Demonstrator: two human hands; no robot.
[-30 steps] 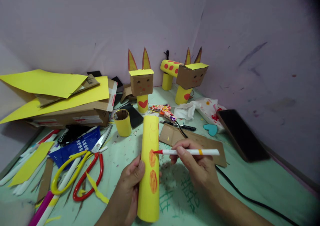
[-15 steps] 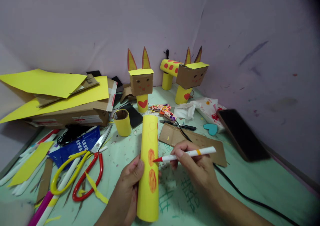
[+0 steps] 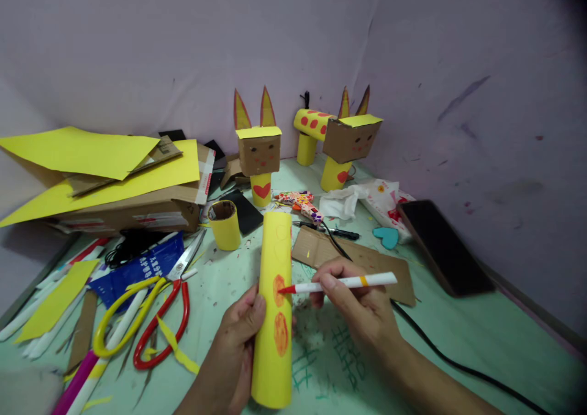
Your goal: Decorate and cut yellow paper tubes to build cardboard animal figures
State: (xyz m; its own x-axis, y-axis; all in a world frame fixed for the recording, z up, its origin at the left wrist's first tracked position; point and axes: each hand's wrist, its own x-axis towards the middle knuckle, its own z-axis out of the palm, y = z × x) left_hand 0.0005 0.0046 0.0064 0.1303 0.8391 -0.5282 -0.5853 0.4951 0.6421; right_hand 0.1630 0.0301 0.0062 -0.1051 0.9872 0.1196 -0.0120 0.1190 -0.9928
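A yellow paper-covered tube [image 3: 272,375] is held over the green tabletop [image 3: 213,314] by the left hand [image 3: 241,329], its thumb pressed to the side, the other fingers partly hidden behind. A white felt-tip pen [image 3: 355,281] is pinched between thumb and fingers of the right hand [image 3: 355,302], its red tip set at the upper orange-red oval [image 3: 277,282]. Scissors [image 3: 185,320] are seen left of the tube, flat cardboard [image 3: 389,271] beyond the right hand

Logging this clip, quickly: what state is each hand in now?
Left hand: closed around the yellow tube.
Right hand: closed on a red-tipped marker.
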